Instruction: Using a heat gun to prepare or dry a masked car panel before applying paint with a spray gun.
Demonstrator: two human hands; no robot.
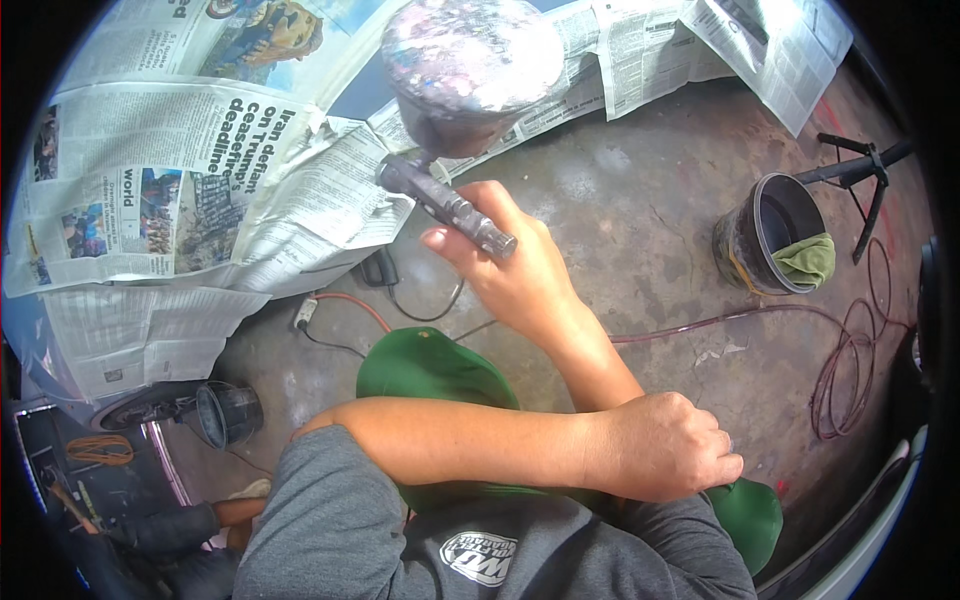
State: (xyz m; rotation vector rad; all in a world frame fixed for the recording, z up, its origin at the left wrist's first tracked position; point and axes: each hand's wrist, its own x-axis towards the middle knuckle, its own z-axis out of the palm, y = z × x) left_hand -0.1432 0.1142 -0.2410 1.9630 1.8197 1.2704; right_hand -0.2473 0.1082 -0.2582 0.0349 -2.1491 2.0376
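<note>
A paint spray gun (pixel 450 202) is in my right hand (pixel 517 262), its handle hidden inside the grip. On top of it sits a cup (pixel 472 60) smeared with dried paint in several colours. The cup stands before newspaper sheets (pixel 322 195) that mask a blue vehicle body (pixel 360 86); whether it touches them I cannot tell. My left forearm crosses over the right one. At its end my left hand (pixel 675 450) is curled into a fist, back of the hand up, with a ring on one finger. Its palm side is out of sight.
A black bucket (pixel 780 232) with a green cloth (pixel 806 262) over its rim stands right, beside a black stand (pixel 859 169). A reddish hose (pixel 847 367) lies coiled on the concrete floor. Cords and a plug (pixel 305 311) lie under the newspaper. Another person's leg (pixel 172 529) shows lower left, near another bucket (pixel 229 416).
</note>
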